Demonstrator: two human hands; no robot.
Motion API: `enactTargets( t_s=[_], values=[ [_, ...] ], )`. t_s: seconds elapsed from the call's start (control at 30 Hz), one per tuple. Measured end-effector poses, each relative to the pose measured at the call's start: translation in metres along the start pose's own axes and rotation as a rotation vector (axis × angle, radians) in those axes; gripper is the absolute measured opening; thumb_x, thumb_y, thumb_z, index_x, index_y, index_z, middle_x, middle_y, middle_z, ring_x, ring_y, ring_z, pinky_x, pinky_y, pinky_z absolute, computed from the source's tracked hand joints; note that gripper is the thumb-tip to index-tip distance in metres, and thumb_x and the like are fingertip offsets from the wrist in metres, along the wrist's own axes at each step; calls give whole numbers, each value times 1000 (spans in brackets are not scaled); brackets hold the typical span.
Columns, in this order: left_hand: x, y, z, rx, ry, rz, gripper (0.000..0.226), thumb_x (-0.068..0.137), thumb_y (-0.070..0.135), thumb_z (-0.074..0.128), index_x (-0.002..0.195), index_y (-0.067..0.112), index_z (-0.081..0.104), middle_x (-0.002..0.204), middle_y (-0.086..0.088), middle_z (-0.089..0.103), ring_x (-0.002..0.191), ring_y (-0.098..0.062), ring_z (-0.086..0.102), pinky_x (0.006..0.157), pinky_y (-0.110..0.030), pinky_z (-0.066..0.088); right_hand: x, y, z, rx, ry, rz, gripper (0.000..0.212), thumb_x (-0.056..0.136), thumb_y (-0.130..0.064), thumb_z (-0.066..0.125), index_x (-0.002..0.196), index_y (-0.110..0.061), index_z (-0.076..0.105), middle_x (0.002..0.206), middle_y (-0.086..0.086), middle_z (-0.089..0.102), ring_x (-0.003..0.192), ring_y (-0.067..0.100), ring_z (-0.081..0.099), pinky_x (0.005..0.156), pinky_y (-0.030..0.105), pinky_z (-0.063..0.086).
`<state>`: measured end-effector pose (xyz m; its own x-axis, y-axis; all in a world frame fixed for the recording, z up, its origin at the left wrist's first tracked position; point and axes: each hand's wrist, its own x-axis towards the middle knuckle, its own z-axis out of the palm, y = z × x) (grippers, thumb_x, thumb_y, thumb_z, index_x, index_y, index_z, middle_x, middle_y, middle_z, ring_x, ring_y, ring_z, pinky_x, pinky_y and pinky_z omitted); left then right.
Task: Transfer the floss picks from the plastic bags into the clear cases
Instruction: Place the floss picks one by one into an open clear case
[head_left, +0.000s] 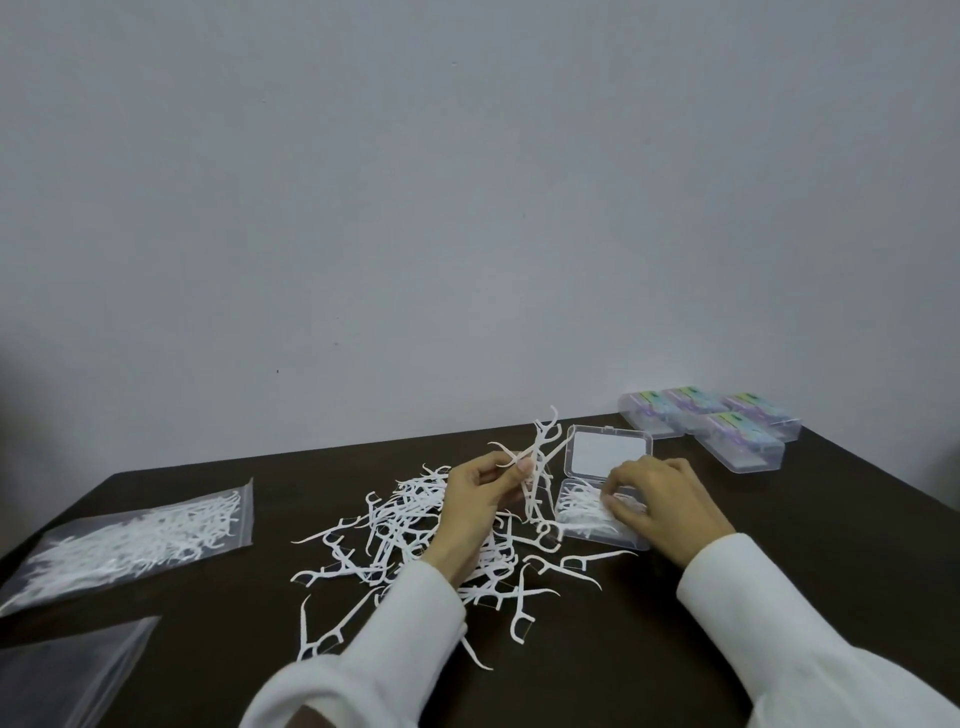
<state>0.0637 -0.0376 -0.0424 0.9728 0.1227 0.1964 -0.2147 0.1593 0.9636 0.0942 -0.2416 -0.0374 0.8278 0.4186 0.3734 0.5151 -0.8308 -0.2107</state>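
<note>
Left hand raised over loose floss picks on worktop, pinching a few picks upright. Right hand, fingers curled, presses picks inside open clear case. Full bag lies far left.

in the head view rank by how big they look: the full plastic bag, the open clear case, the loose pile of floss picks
1. Loose pile of floss picks
2. Full plastic bag, near the pile in spread, and nearer the camera, so unsure
3. Open clear case, clearly smallest

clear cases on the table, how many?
5. One open case under the right hand; four closed cases grouped at the far right corner.
</note>
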Motion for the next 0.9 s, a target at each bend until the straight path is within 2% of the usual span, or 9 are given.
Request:
enactTargets(
  t_s=[0.13,0.33,0.43,0.57,0.63,0.7,0.77,0.83,0.9],
  values=[
    [1,-1,-1,8,-1,-3,9,85,10,66,87,2,69,79,-4,71,74,-12,65,72,-21,54,-1,-5,-4,-50,-1,32,15,94,-35,48,105,-33,57,116,-11,58,114,10,46,107,28,17],
    [0,-1,1,4,-2,-8,6,86,10,65,86,5,70,77,-2,71,72,-10,66,69,-18,53,-1,-7,-8,-79,15,68,15,93,-30,48,104,-33,58,120,-12,57,118,8,45,113,35,9],
    [0,-2,2,24,1,-12,14,85,12,67,91,0,69,80,-4,71,74,-11,65,70,-18,52,-2,-10,-6,-49,-12,39,14,93,-30,48,103,-33,58,116,-12,60,115,8,48,111,34,9],
    [-2,-3,4,37,-10,-7,12,85,13,67,89,2,70,76,-1,70,71,-9,64,68,-17,52,0,-10,-1,-26,18,36,16,93,-31,51,108,-35,55,117,-13,59,116,7,49,113,35,11],
    [-2,-3,6,46,-25,-7,13,85,13,67,90,1,69,76,-1,70,71,-10,63,68,-18,52,0,-13,0,262,109,40,27,89,-31,59,113,-36,48,114,-13,57,108,5,55,108,31,28],
    [-3,-3,7,100,-59,1,15,85,14,67,90,1,69,79,-7,69,73,-14,62,70,-21,51,0,-20,-3,675,161,62,46,84,-26,66,122,-36,41,111,-14,54,95,3,60,86,17,48],
    [-5,-2,10,158,-109,8,15,85,13,66,90,0,69,83,-13,68,75,-18,62,72,-23,52,-1,-27,-6,950,131,80,56,83,-20,67,128,-37,38,108,-13,55,88,8,64,71,16,53],
    [-8,-1,12,180,-166,9,11,86,10,65,90,1,69,83,-11,69,74,-15,65,70,-20,52,0,-29,-4,1100,86,79,52,82,-13,67,125,-34,45,99,2,60,82,18,67,67,24,56],
    [-9,-1,13,215,-216,-1,7,87,10,65,87,6,70,82,-9,70,74,-15,65,69,-20,53,1,-27,-4,1119,97,77,36,80,-7,68,111,-24,58,90,13,63,78,24,68,65,27,57]
  ],
)
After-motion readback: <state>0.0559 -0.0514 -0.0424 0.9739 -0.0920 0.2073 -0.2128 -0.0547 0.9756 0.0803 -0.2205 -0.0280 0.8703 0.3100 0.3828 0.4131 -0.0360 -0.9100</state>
